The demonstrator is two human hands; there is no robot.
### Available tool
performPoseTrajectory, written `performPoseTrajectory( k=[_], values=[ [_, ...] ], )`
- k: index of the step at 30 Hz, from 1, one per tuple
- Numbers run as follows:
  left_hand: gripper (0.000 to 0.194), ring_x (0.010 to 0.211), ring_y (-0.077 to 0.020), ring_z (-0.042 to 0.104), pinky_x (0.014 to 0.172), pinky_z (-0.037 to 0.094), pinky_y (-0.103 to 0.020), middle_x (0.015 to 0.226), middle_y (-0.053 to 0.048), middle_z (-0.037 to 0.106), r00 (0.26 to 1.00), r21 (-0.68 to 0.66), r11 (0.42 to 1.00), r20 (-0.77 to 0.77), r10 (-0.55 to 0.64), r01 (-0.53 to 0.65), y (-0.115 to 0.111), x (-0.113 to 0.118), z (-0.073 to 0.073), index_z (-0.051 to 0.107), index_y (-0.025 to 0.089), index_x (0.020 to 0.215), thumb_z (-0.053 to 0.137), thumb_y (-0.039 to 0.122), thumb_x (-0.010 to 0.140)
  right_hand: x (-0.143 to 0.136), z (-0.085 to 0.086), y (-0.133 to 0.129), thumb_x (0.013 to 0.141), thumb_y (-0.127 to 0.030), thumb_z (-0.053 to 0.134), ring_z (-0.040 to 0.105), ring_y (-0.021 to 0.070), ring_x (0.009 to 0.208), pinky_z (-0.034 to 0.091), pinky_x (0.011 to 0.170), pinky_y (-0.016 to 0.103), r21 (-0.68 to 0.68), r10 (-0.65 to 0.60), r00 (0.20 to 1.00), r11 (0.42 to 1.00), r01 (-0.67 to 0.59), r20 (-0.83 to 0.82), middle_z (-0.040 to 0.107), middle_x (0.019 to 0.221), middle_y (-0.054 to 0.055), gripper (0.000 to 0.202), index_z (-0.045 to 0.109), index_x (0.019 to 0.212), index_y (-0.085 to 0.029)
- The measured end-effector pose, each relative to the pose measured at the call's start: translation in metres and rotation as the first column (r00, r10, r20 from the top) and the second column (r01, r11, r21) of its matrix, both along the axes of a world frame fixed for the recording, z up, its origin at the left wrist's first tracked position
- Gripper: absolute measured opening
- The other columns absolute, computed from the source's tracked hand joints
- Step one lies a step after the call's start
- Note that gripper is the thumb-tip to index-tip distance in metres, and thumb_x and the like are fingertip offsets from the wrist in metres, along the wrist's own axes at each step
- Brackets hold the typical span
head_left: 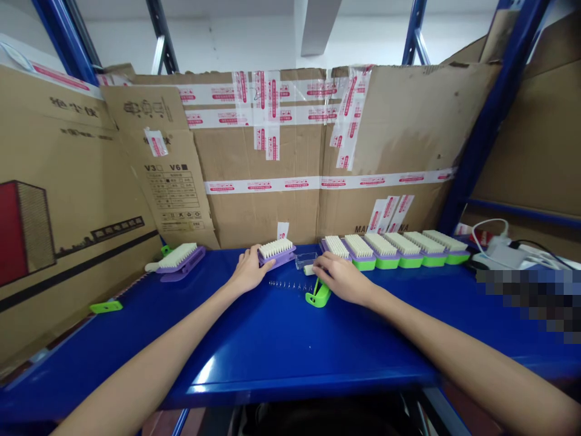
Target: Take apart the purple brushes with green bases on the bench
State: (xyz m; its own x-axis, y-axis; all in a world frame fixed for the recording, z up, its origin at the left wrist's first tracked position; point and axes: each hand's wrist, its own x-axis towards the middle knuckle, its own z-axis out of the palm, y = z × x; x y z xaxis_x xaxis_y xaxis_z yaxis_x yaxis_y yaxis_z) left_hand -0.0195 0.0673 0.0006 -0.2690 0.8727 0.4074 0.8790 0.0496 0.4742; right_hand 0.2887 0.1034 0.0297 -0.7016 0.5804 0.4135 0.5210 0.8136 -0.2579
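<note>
My left hand point(249, 270) grips the left end of a purple scrub brush point(278, 254), its cream bristles facing up. The thumb lies along its near side. My right hand point(342, 278) has its fingertips closed at the end of a small cream piece point(309, 269). A bright green plastic part point(320, 297) lies just below those fingers, partly hidden by them. Between the hands, a thin metal coil spring point(290, 285) is stretched out on the blue table point(254, 345). Behind the cream piece sits a small clear plastic box point(305, 260).
To the right stands a row of several brushes point(390, 248), most with green lower parts. Another purple brush point(181, 259) and a green piece point(106, 307) lie left. Cardboard walls point(263, 212) close off the back and sides. White cables and a plug point(502, 248) sit far right.
</note>
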Motion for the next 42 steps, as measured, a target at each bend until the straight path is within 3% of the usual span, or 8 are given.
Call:
performPoseTrajectory(
  k=[4, 7, 10, 13, 19, 32, 39, 42],
  values=[
    [0.079, 0.139, -0.0476, 0.053, 0.114, 0.044, -0.06, 0.15, -0.027, 0.058, 0.999, -0.039, 0.998, -0.031, 0.04, -0.041, -0.005, 0.006, 0.003, 0.044, 0.012, 0.152, 0.069, 0.057, 0.092, 0.001, -0.001, 0.003, 0.113, -0.027, 0.047, 0.071, 0.0231, 0.102, 0.054, 0.09, 0.036, -0.024, -0.028, 0.999, 0.999, 0.027, -0.025, 0.068, 0.115, 0.009, 0.021, 0.067, 0.111, -0.02],
    [0.088, 0.151, -0.0493, 0.039, 0.122, 0.036, -0.065, 0.163, -0.03, 0.043, 0.986, 0.113, 0.993, -0.155, 0.054, -0.037, -0.016, 0.017, 0.016, 0.036, 0.008, 0.159, 0.066, 0.06, 0.095, 0.001, -0.004, 0.005, 0.113, -0.029, 0.049, 0.071, 0.0249, 0.105, 0.055, 0.092, 0.038, -0.031, -0.038, 0.999, 0.999, 0.037, -0.016, 0.067, 0.118, 0.011, 0.019, 0.066, 0.113, -0.02],
    [0.058, 0.153, -0.0353, 0.042, 0.129, 0.033, -0.055, 0.162, -0.018, 0.049, 0.911, 0.265, 0.927, -0.385, -0.15, 0.265, -0.027, 0.031, 0.031, 0.044, 0.019, 0.157, 0.05, 0.05, 0.109, 0.0, -0.008, 0.006, 0.112, -0.032, 0.05, 0.071, 0.0266, 0.107, 0.055, 0.093, 0.04, -0.045, -0.038, 0.999, 0.998, 0.037, -0.009, 0.067, 0.118, 0.012, 0.019, 0.065, 0.113, -0.02],
    [0.049, 0.152, -0.0276, 0.047, 0.133, 0.028, -0.054, 0.16, -0.011, 0.055, 0.814, 0.139, 0.872, -0.451, -0.366, 0.469, -0.031, 0.044, 0.034, 0.046, 0.027, 0.157, 0.041, 0.048, 0.114, -0.001, -0.011, 0.006, 0.112, -0.035, 0.051, 0.072, 0.0276, 0.107, 0.055, 0.093, 0.04, -0.052, -0.053, 0.999, 0.997, 0.053, -0.009, 0.067, 0.12, 0.013, 0.019, 0.063, 0.114, -0.02],
    [0.056, 0.166, -0.0321, 0.025, 0.136, 0.007, -0.064, 0.171, -0.004, 0.048, 0.742, -0.089, 0.86, -0.468, -0.481, 0.502, -0.028, 0.05, 0.014, 0.046, 0.032, 0.163, 0.038, 0.056, 0.114, -0.001, -0.01, 0.005, 0.113, -0.036, 0.048, 0.072, 0.0265, 0.102, 0.053, 0.089, 0.037, -0.08, -0.072, 0.997, 0.994, 0.072, 0.005, 0.068, 0.114, 0.012, 0.018, 0.06, 0.112, -0.021],
    [0.039, 0.133, -0.0295, 0.056, 0.125, 0.039, -0.056, 0.135, -0.012, 0.065, 0.77, -0.001, 0.836, -0.389, -0.505, 0.548, -0.03, 0.054, 0.021, 0.069, 0.023, 0.133, 0.045, 0.046, 0.113, -0.001, -0.012, 0.006, 0.111, -0.035, 0.048, 0.071, 0.026, 0.1, 0.053, 0.09, 0.04, -0.114, -0.026, 0.999, 0.993, 0.022, -0.034, 0.068, 0.114, 0.011, 0.018, 0.059, 0.113, -0.022],
    [0.023, 0.131, -0.0269, 0.064, 0.127, 0.036, -0.055, 0.132, -0.009, 0.072, 0.782, -0.021, 0.807, -0.232, -0.579, 0.591, -0.033, 0.055, 0.028, 0.062, 0.023, 0.102, 0.054, 0.043, 0.11, -0.003, -0.012, 0.007, 0.112, -0.03, 0.043, 0.069, 0.0254, 0.108, 0.054, 0.097, 0.042, -0.114, 0.057, 0.994, 0.991, -0.067, -0.093, 0.067, 0.119, 0.011, 0.018, 0.058, 0.118, -0.021],
    [0.023, 0.132, -0.0272, 0.064, 0.121, 0.043, -0.051, 0.133, -0.008, 0.071, 0.788, -0.004, 0.806, -0.211, -0.579, 0.591, -0.035, 0.054, 0.029, 0.061, 0.023, 0.096, 0.057, 0.042, 0.109, -0.003, -0.012, 0.007, 0.112, -0.029, 0.044, 0.069, 0.0255, 0.108, 0.054, 0.099, 0.043, -0.112, 0.079, 0.992, 0.99, -0.09, -0.095, 0.067, 0.119, 0.011, 0.019, 0.058, 0.12, -0.021]
  ],
)
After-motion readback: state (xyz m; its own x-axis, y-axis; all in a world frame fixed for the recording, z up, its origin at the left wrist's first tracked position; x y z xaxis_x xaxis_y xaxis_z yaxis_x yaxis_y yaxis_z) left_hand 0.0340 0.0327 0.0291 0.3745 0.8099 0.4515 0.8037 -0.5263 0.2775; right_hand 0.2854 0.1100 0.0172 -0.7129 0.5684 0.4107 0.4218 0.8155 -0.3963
